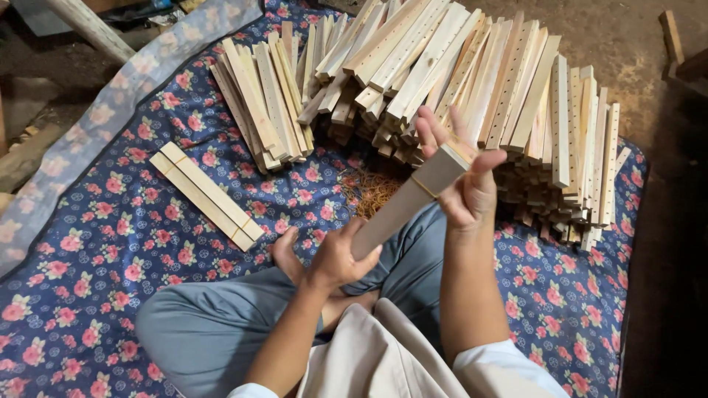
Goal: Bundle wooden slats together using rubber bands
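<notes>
Wooden slat bundle (405,203) sits between both hands above my lap: left hand (332,258) clenches its lower end, right hand (461,184) grasps the top by the rubber band (424,187). I judge that seating the band squarely keeps the slats aligned.

slat pile (472,81) ahead, floral mat (110,243) open left

White short sleeves, beige apron, grey-blue trousers.

Both hands (335,258) (461,173) raised, fingers (435,133) curled.
</notes>
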